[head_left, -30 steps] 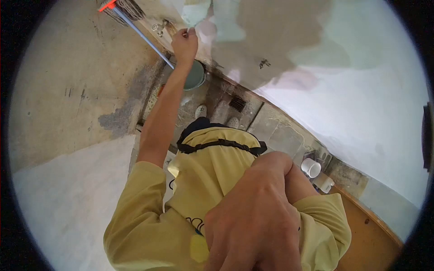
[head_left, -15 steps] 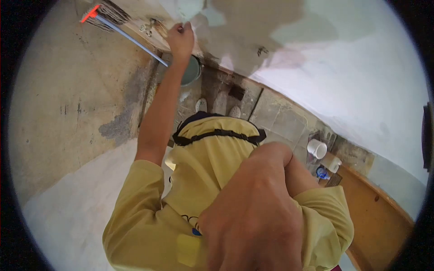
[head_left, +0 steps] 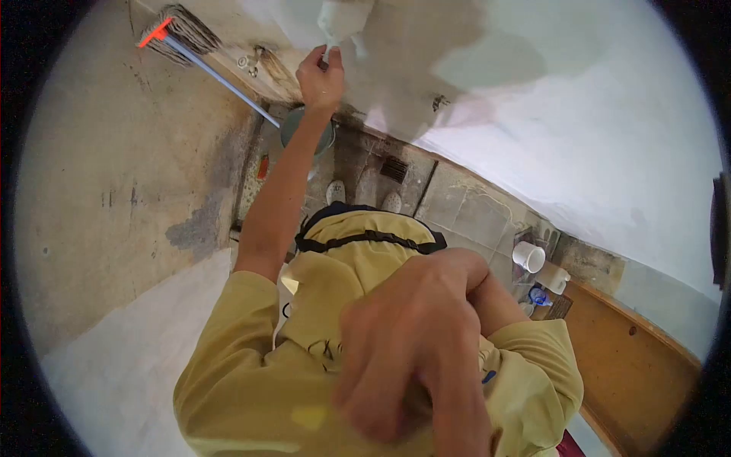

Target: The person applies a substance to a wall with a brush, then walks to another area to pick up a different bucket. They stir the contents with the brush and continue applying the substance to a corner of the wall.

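My left hand [head_left: 320,82] is stretched out to the wall at the top, its fingers closed around something too small to make out. A pale greenish-white patch [head_left: 341,21] lies on the wall just beyond the fingertips. My right hand [head_left: 415,331] is close to the camera in front of my chest. Its fingers are curled, and what they hold, if anything, is hidden. Below my left wrist stands a grey-green bucket [head_left: 293,131], partly covered by the forearm.
A mop [head_left: 190,34] with an orange-headed, blue-handled tool [head_left: 228,85] leans at upper left. A tap [head_left: 440,102] is on the wall. At right are a white bucket [head_left: 528,257], a jug [head_left: 554,280], a blue item [head_left: 540,296] and a brown wooden panel [head_left: 636,365]. A drain [head_left: 394,169] lies near my shoes.
My left hand has shifted right and slightly down, still closed near the wall. My right hand has turned, with its curled fingers now more in view. The camera view has moved a little.
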The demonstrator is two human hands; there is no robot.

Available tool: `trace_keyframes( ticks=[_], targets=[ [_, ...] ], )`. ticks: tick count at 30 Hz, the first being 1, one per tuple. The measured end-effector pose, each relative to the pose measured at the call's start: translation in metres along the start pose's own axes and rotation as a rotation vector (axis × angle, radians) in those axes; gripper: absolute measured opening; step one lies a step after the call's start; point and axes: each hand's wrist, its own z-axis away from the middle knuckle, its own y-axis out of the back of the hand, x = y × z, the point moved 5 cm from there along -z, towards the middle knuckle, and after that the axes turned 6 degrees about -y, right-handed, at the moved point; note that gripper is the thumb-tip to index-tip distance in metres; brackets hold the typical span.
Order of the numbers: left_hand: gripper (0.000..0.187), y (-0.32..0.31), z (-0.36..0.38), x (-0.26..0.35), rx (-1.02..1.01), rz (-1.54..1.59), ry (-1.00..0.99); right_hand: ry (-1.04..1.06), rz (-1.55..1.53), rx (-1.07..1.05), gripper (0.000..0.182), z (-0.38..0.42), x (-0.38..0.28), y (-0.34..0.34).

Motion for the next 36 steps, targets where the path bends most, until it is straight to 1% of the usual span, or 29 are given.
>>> trace_keyframes(
  ticks=[1,2,3,4,6,8,10,11,13,14,16,17,18,19,20,21,23,24,25,27,28,29,31,32,33,34,35,36],
  targets=[
    [0.026,-0.002,-0.002,0.003,0.025,0.012,-0.021,0.0,0.005,-0.014,0.026,0.006,0.001,0.004],
    [0.026,-0.002,-0.004,0.006,0.033,0.015,-0.036,-0.042,0.123,-0.045,0.031,0.011,0.002,0.011],
    [0.026,-0.005,-0.003,0.004,-0.053,-0.031,-0.023,-0.079,0.241,-0.078,0.035,0.018,0.002,0.016],
    [0.025,-0.007,-0.003,0.0,-0.137,-0.079,-0.012,-0.172,0.343,-0.135,0.036,0.03,0.004,0.021],
    [0.025,-0.004,0.002,-0.01,-0.193,-0.08,0.005,-0.352,0.446,-0.097,0.033,0.055,0.007,0.03],
    [0.026,0.001,0.013,-0.03,-0.17,-0.082,-0.002,-0.587,0.585,0.034,0.029,0.088,0.004,0.042],
    [0.027,0.013,0.016,-0.01,-0.02,-0.148,-0.116,-0.813,0.781,0.237,0.026,0.127,-0.001,0.059],
    [0.027,0.012,0.013,-0.002,-0.006,-0.146,-0.135,-0.802,0.794,0.218,0.026,0.14,-0.003,0.06],
    [0.028,-0.001,0.006,-0.004,-0.117,0.028,0.133,-0.938,1.076,0.55,0.017,0.169,-0.013,0.083],
    [0.028,-0.005,0.004,0.002,-0.108,0.032,0.112,-0.921,1.091,0.536,0.017,0.176,-0.015,0.086],
    [0.027,-0.014,0.003,0.003,-0.091,-0.077,-0.022,-0.893,1.277,0.703,0.015,0.187,-0.029,0.098],
    [0.027,-0.017,0.007,-0.005,-0.128,-0.104,-0.034,-0.873,1.292,0.691,0.015,0.189,-0.032,0.098],
    [0.027,-0.02,0.015,-0.017,-0.165,-0.131,-0.048,-0.885,1.325,0.784,0.016,0.195,-0.037,0.099],
    [0.026,-0.019,0.025,-0.023,-0.146,-0.108,-0.102,-0.89,1.359,0.88,0.016,0.2,-0.043,0.101],
    [0.025,-0.018,0.032,-0.024,-0.131,-0.086,-0.155,-0.886,1.326,0.962,0.012,0.203,-0.047,0.1],
    [0.025,-0.017,0.033,-0.018,-0.129,-0.081,-0.173,-0.867,1.337,0.961,0.012,0.209,-0.05,0.1],
    [0.023,-0.019,0.033,-0.005,-0.126,-0.05,0.025,-0.901,1.387,1.04,0.019,0.224,-0.055,0.105],
    [0.024,-0.017,0.024,0.017,-0.158,-0.073,0.033,-0.914,1.412,1.013,0.022,0.221,-0.055,0.104],
    [0.024,-0.026,0.023,0.012,-0.153,-0.066,0.027,-0.909,1.421,1.009,0.022,0.222,-0.056,0.105],
    [0.025,-0.046,0.017,-0.006,-0.15,-0.069,-0.035,-1.06,1.371,1.025,0.022,0.236,-0.052,0.112],
    [0.025,-0.047,0.018,-0.009,-0.144,-0.063,-0.045,-1.096,1.471,0.942,0.022,0.244,-0.05,0.114],
    [0.025,-0.043,0.025,-0.01,-0.112,-0.097,-0.09,-1.085,1.483,0.939,0.022,0.253,-0.052,0.113],
    [0.024,-0.031,0.034,-0.008,-0.082,-0.126,-0.145,-1.487,1.707,0.788,0.032,0.278,-0.05,0.111],
    [0.023,-0.022,0.041,-0.012,-0.106,-0.127,-0.077,-1.484,1.711,0.791,0.032,0.299,-0.047,0.108],
    [0.022,-0.016,0.042,-0.013,-0.13,-0.127,-0.007,-1.668,1.668,0.802,0.039,0.331,-0.042,0.108],
    [0.022,-0.013,0.037,-0.01,-0.127,-0.123,-0.011,-1.851,1.618,0.808,0.047,0.342,-0.042,0.11],
    [0.022,-0.006,0.032,-0.005,-0.032,0.038,-0.025,-1.848,1.623,0.81,0.047,0.347,-0.043,0.11],
    [0.022,0.001,0.028,0.0,0.061,0.198,-0.036,-1.999,1.496,0.829,0.05,0.343,-0.042,0.103]
  ],
)
